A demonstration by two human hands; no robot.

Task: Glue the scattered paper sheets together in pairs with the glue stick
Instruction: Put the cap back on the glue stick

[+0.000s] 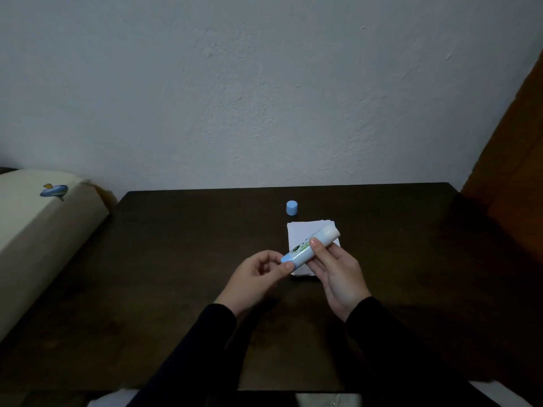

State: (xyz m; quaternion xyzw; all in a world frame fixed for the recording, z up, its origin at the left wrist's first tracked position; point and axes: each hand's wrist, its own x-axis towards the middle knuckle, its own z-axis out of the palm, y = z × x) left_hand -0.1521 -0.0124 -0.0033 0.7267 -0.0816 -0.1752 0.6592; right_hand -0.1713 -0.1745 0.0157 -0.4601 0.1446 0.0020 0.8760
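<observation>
An uncapped blue-and-white glue stick [305, 247] is held above the dark table [176, 259], tilted with its white glue tip up and to the right. My right hand [338, 274] grips its barrel, thumb on top. The fingertips of my left hand [258, 274] pinch the blue base end. Under the stick lies a stack of white paper sheets [299, 232], partly hidden by my hands. The blue cap [291, 207] stands on the table just behind the stack.
A cream cushion [44, 224] with a small blue print lies off the table's left edge. An orange-brown upholstered surface [511, 160] rises at the right. A grey wall stands right behind the table's far edge.
</observation>
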